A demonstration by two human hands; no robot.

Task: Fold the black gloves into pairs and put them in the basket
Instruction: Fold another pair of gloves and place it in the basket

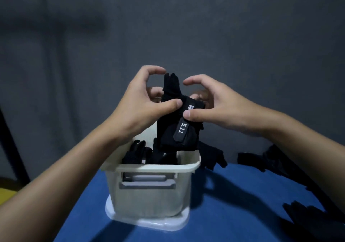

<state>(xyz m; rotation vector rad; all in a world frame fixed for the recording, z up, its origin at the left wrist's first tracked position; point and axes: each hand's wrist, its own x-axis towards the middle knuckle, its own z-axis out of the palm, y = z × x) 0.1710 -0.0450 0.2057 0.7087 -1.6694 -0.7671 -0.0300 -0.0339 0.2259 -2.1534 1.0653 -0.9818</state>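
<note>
Grey wall [224, 26], blue table [233, 195]. Left hand [141, 109] and right hand [214, 107] each pinch folded pair [177, 129] under thumb, directly above basket [155, 168], likely lined up for drop-in. Stored gloves [138, 154] inside basket; loose gloves [214, 155] right of basket, unpaired.

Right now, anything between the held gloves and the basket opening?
Nothing visible. The left hand and right hand pinch the folded gloves just over the basket, which is open-topped; other black gloves already lie inside, toward its left.
</note>
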